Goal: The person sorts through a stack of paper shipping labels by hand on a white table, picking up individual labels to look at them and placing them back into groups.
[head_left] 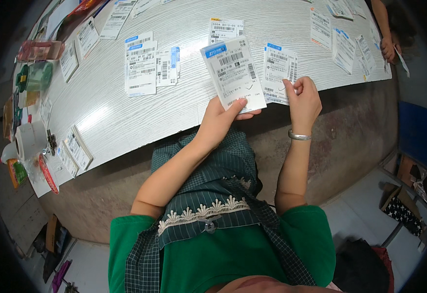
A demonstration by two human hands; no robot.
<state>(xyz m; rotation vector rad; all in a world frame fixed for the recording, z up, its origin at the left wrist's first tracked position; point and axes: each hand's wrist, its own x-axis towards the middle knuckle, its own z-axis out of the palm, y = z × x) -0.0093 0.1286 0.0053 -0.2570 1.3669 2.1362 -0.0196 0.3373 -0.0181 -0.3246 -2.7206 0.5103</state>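
My left hand holds a stack of white shipping labels with a blue strip at the top. Its thumb presses on the lower face, and the stack is tilted above the table's front edge. To its right, my right hand is closed in a pinch at the lower right corner of another shipping label, which lies on a small pile at the edge. A silver bracelet circles my right wrist. Behind the held stack, a further label pile is partly covered.
On the white wood-grain table lie more label piles, others at far left and right. A tape roll, a green container and a clear reddish box line the left edge. Another person's hand holds paper at far right.
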